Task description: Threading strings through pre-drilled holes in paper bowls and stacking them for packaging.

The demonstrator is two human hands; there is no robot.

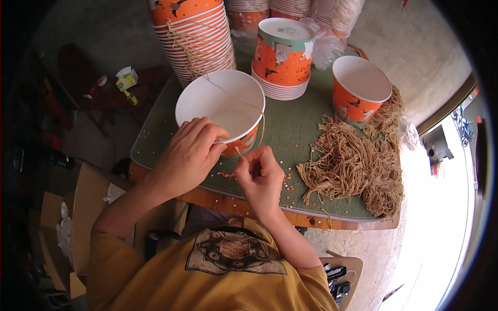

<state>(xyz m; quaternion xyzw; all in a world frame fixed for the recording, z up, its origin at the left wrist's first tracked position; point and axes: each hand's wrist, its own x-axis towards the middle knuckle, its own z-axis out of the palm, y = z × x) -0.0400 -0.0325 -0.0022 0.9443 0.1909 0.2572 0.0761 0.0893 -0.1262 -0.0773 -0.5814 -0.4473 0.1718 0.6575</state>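
A white-lined orange paper bucket (243,145) stands upright at the table's near edge, its mouth facing up. My left hand (193,147) grips its near rim, fingers inside and thumb outside. A thin tan twine (263,127) crosses the bucket's mouth, passes over the right rim and hangs down toward my right hand (261,179). That hand is closed in a pinch just in front of the bucket, apparently on the twine; the fingertips partly hide its end. A small pale tip shows on the bucket's outer wall between my hands.
A tall stack of buckets (199,46) draped with twine strands stands behind left. Upside-down nested buckets (282,62) sit at the back. On the right are another upright bucket (355,101) and a heap of tan twine (353,166). Small paper dots litter the green tabletop (290,119).
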